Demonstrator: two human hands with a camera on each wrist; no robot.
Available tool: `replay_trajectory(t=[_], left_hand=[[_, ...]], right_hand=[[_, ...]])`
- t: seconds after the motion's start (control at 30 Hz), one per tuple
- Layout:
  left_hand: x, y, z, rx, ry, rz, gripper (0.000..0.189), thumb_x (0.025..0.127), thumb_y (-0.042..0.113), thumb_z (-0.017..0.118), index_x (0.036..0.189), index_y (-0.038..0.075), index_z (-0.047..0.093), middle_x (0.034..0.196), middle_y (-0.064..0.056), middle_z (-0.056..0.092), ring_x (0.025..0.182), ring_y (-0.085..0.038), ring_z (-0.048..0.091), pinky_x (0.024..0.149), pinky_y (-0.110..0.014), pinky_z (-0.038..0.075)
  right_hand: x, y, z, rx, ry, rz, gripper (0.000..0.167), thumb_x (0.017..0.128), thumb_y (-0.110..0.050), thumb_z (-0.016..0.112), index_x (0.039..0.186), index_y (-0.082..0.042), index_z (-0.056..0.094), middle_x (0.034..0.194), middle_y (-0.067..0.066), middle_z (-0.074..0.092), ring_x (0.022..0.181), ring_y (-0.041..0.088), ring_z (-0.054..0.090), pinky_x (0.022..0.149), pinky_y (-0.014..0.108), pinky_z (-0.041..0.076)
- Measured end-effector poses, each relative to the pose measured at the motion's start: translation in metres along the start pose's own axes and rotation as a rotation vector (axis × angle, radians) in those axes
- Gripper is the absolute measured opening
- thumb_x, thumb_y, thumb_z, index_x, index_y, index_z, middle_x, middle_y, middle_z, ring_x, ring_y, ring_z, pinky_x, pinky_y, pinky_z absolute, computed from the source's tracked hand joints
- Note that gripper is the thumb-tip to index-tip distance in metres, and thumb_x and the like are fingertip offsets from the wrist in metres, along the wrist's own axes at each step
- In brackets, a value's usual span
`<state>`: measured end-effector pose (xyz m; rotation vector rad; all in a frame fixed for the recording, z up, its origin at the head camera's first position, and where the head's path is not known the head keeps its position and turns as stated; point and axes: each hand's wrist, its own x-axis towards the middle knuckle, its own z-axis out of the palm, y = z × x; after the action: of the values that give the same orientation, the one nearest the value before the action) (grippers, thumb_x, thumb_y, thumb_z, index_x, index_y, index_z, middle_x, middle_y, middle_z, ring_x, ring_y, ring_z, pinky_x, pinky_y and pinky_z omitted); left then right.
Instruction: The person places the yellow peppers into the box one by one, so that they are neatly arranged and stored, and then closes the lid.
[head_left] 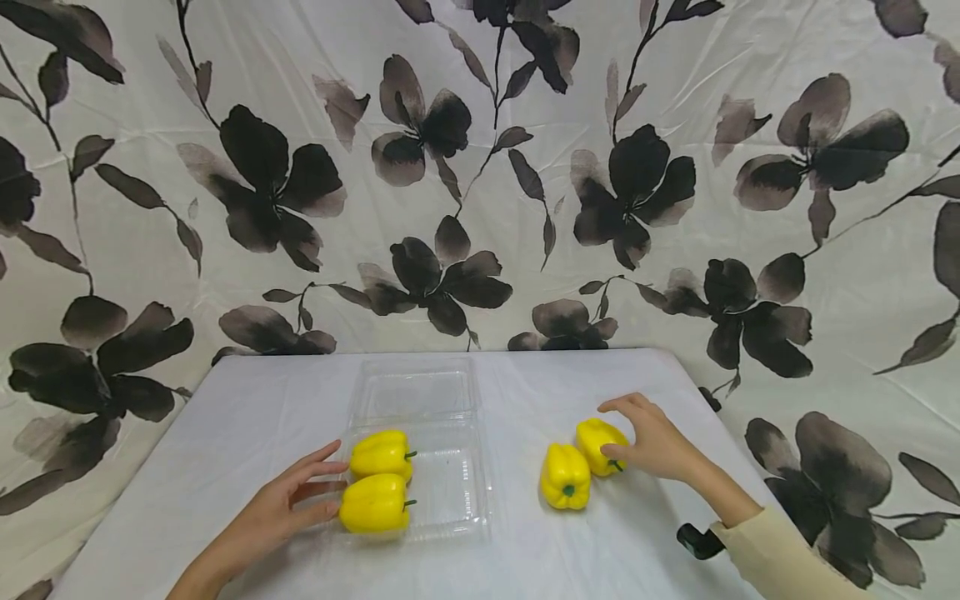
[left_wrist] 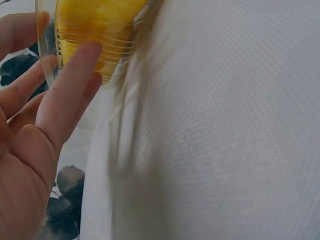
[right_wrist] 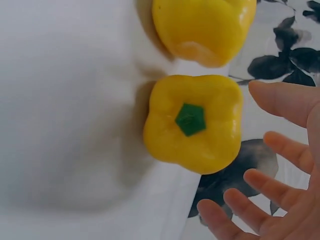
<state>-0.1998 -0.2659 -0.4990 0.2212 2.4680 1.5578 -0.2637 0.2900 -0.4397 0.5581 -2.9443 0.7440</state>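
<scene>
Two yellow bell peppers, the far one (head_left: pixel 381 455) and the near one (head_left: pixel 374 503), lie side by side in the left half of a clear plastic clamshell box (head_left: pixel 450 483). My left hand (head_left: pixel 288 500) touches the box's left wall with outstretched fingers; the left wrist view shows the fingertips (left_wrist: pixel 90 52) against its ribbed side. Two more yellow peppers are on the table at the right, one with its green stem toward me (head_left: pixel 566 477) and one just behind it (head_left: pixel 600 442). Around that rear pepper my right hand (head_left: pixel 654 437) spreads its fingers, with a gap visible in the right wrist view.
The box lid (head_left: pixel 416 393) lies folded back behind the base. A white cloth covers the table (head_left: pixel 262 400). Behind it hangs a white curtain with dark flowers (head_left: pixel 442 279). A black object (head_left: pixel 699 542) sits by the right sleeve (head_left: pixel 772 550).
</scene>
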Motion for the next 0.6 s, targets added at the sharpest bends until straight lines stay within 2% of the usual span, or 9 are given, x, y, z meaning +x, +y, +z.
replay_trajectory(t=[0.37,0.6], left_hand=[[-0.004,-0.002,0.002,0.009,0.007,-0.002,0.058,0.095,0.036,0.082,0.145,0.016,0.062,0.177,-0.01,0.022,0.138,-0.04,0.058,0.101,-0.036,0.06],[-0.005,-0.003,0.002,0.014,0.014,-0.007,0.058,0.094,0.039,0.082,0.144,0.021,0.062,0.176,-0.003,0.023,0.139,-0.038,0.057,0.104,-0.035,0.059]], right_hand=[[-0.006,0.0,0.011,0.032,-0.05,0.024,0.056,0.087,-0.026,0.09,0.135,-0.008,0.067,0.136,0.018,0.06,0.126,0.042,0.057,0.107,0.067,0.05],[-0.005,0.001,0.016,0.027,-0.049,0.019,0.055,0.085,-0.026,0.091,0.131,-0.008,0.068,0.131,0.017,0.06,0.12,0.038,0.059,0.106,0.065,0.051]])
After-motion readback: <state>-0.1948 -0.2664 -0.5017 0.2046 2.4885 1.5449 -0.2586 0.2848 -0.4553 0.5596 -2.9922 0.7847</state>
